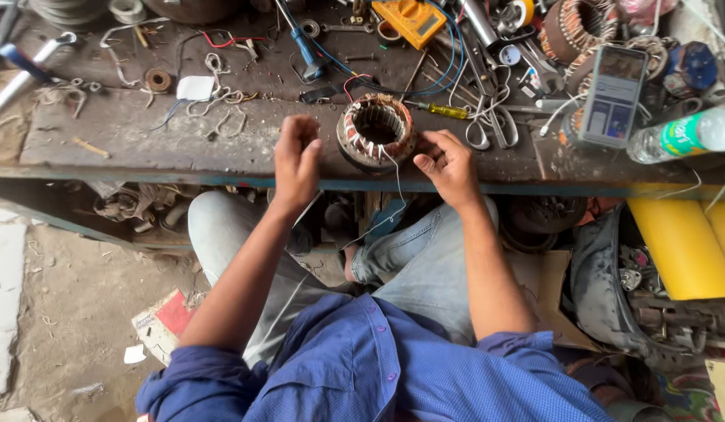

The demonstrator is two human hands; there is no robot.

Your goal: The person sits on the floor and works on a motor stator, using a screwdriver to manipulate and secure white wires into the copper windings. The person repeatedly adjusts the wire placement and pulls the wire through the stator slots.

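A round motor stator [375,131] with copper windings and white ties sits on the dirty workbench [136,133], near its front edge. My left hand [297,160] hovers just left of the stator, fingers curled, holding nothing I can see. Just right of the stator, my right hand [448,166] pinches a thin white string [398,187] that hangs from the stator down over the bench edge.
Scissors [487,125], a yellow-handled screwdriver [440,111], a yellow multimeter [409,19], a propped-up phone [612,95], a plastic bottle [687,134], more stators [573,27] and loose wires crowd the bench. Yellow sheets [683,246] lie at right. Dirt floor at left.
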